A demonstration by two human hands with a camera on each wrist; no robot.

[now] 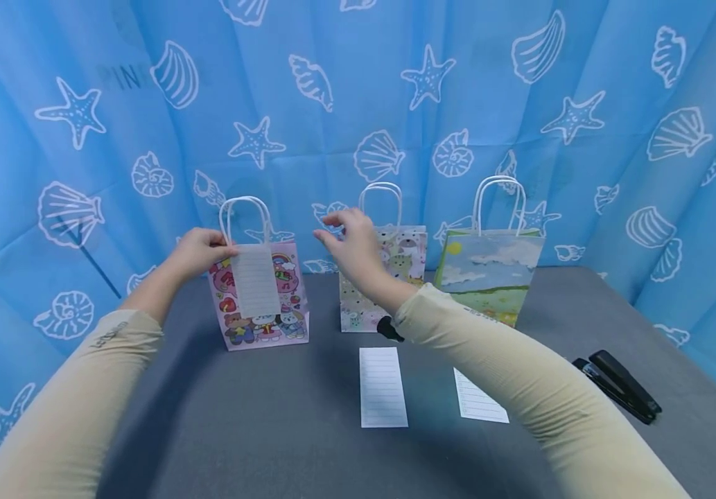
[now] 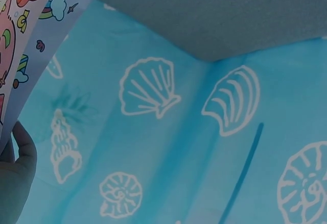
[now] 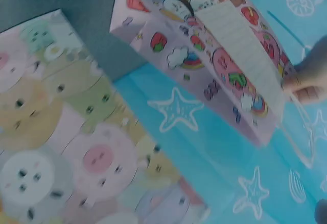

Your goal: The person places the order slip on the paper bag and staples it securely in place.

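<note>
My left hand (image 1: 198, 251) pinches a lined paper slip (image 1: 256, 281) against the top edge of a pink cartoon gift bag (image 1: 298, 301). The slip hangs down over the bag's front, below the white rope handles (image 1: 245, 199). In the right wrist view, the left thumb and fingers (image 3: 306, 83) are right at the slip's upper end. My right hand (image 1: 360, 253) is raised, thumb and forefinger apart with nothing between them. It overlaps the middle gift bag (image 1: 353, 305), printed with animal faces, and hides part of it.
To the right stands a third gift bag (image 1: 489, 263) with a meadow picture. Two more lined slips, one in the middle (image 1: 384, 388) and one partly behind my sleeve (image 1: 479, 398), lie on the grey table (image 1: 258, 430). A black stapler (image 1: 620, 384) lies far right. A blue curtain (image 1: 345, 69) hangs behind.
</note>
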